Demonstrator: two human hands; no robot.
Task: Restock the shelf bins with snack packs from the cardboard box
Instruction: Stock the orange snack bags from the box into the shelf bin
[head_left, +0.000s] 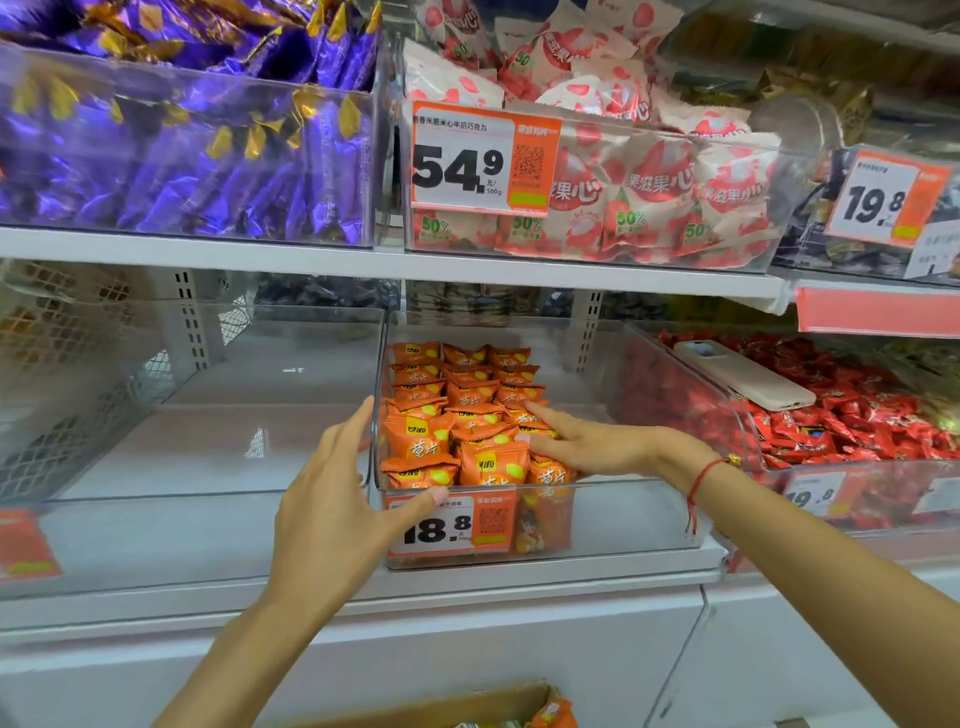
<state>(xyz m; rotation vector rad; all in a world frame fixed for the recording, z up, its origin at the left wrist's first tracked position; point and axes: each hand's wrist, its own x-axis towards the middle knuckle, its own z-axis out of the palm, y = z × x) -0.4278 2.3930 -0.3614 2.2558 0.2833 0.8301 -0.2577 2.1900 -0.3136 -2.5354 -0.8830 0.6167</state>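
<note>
Cardboard box (467, 709) cut off by bottom edge; small print on price tag (451, 525) illegible.

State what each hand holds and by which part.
The left hand grips the clear bin at its front left corner. The right hand holds nothing; its straight fingers rest on the orange packs.

The orange price tag (485, 158) on the upper bin of white-and-red packs (660, 182) reads "54.9" with "/500g" and a QR code; those packs show "50%". The tag (451, 525) on the front of the bin of orange snack packs (457, 415) reads "18.8". Tags on the right read "19.8" above (885, 200) and "19.8" below (813, 496).
</note>
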